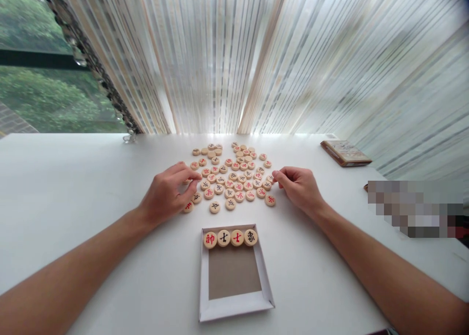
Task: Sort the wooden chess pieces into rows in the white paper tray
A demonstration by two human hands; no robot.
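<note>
Here's the white bench, and on it the open box! Left hand low, fingers curled; right hand opposite, fingers bunched. Can't tell whether either pinches anything. Smallest, the round pieces: scattered between and beyond both hands, four lined along the box's far edge!

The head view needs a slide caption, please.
Left hand and right hand flank scattered round pieces beyond a tray holding four more.
</note>
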